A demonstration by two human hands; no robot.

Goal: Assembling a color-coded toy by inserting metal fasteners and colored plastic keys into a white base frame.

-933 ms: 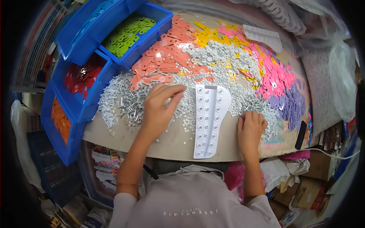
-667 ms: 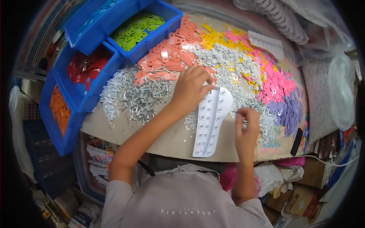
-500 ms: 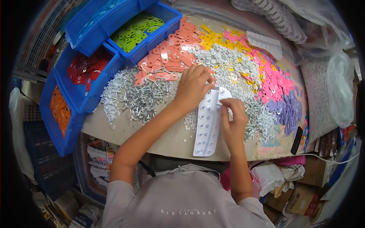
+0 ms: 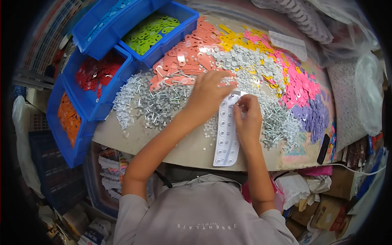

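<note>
A long white plastic tray point(image 4: 224, 132) with rows of round recesses lies on the table, its near end close to the table's front edge. My left hand point(image 4: 206, 96) is over the tray's far left corner, fingers stretched toward the coral tabs point(image 4: 183, 55) and the small pale grey discs point(image 4: 245, 65). Nothing shows in its fingers. At the tray's far right side, my right hand point(image 4: 249, 118) has thumb and fingers bent together above the recesses; whatever they pinch is too small to make out. Metal pins point(image 4: 161, 102) lie heaped left of my left hand.
Blue bins point(image 4: 157, 51) with green, red and orange tabs stand at the left. Yellow tabs point(image 4: 230, 41), pink tabs point(image 4: 298, 87) and purple tabs point(image 4: 312, 116) lie piled at the right. More pins point(image 4: 277, 126) lie beside my right hand. Another white tray point(image 4: 288, 45) rests at the back.
My left hand's fingers have straightened from a curl at the tray's far end. My right hand has drawn its fingers in closer. The whole view has shifted slightly.
</note>
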